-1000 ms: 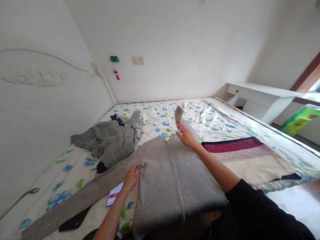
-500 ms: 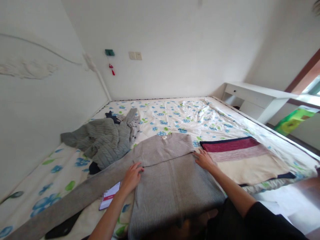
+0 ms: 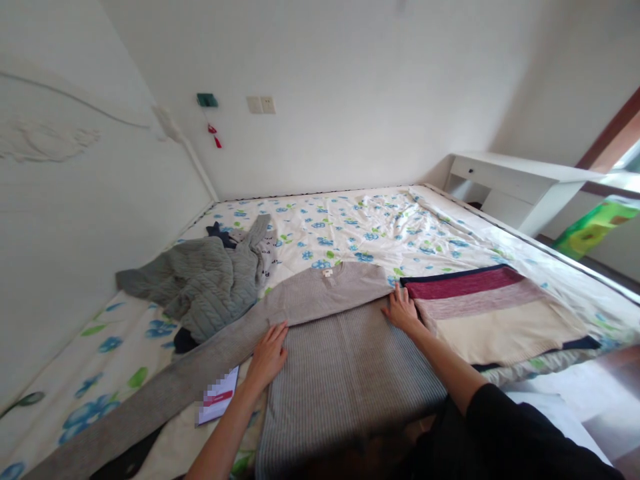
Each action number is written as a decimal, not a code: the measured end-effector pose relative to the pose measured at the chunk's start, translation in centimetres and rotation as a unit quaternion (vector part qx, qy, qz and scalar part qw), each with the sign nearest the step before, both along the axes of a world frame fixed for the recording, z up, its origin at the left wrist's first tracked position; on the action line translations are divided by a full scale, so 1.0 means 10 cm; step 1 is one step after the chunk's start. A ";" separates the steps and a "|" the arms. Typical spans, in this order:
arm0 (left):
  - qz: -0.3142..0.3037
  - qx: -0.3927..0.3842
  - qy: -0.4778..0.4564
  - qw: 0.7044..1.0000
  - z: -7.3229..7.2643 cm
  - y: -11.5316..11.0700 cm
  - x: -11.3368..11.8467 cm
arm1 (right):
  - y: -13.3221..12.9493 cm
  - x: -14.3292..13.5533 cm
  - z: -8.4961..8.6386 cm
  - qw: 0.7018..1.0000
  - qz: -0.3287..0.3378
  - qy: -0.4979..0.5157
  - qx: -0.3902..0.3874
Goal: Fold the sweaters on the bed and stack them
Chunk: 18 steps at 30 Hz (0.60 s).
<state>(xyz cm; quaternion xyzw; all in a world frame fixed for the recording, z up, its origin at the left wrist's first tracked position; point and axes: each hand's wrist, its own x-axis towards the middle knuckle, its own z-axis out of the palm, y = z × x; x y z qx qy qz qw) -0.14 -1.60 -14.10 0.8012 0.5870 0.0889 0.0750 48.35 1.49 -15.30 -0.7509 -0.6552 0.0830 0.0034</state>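
A light grey ribbed sweater (image 3: 350, 367) lies on the bed, its lower part at the near edge. One sleeve crosses its chest toward the right; the other stretches to the lower left. My left hand (image 3: 270, 350) rests on the sweater's left side below the shoulder, fingers extended and slightly apart. My right hand (image 3: 401, 308) touches the sweater's right edge by the end of the crossing sleeve, fingers spread. Right of it lies a folded striped garment (image 3: 490, 313) in maroon, pink and cream with dark edges.
A crumpled grey-green cable-knit sweater (image 3: 215, 280) lies on the left of the floral bed sheet (image 3: 320, 230). A phone-like item with a lit screen (image 3: 219, 398) is beside my left forearm. A white desk (image 3: 520, 180) stands at the back right.
My right hand has moved slightly up at the sweater's right edge, and the crossing sleeve's end now reaches further right. My left hand's fingers are straighter. The view has shifted a little.
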 end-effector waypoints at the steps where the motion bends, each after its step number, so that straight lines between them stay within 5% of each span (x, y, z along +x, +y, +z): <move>1: -0.005 -0.004 0.002 1.000 -0.03 -0.01 0.02 | 0.00 0.03 -0.01 1.000 -0.007 -0.009 0.002; 9: -0.021 -0.038 -0.032 0.999 -0.18 0.04 0.01 | 0.03 0.26 -0.19 0.998 0.008 0.017 -0.056; 18: -0.006 0.008 -0.100 0.995 0.04 0.08 0.00 | -0.02 0.29 -0.10 0.994 0.082 0.073 0.008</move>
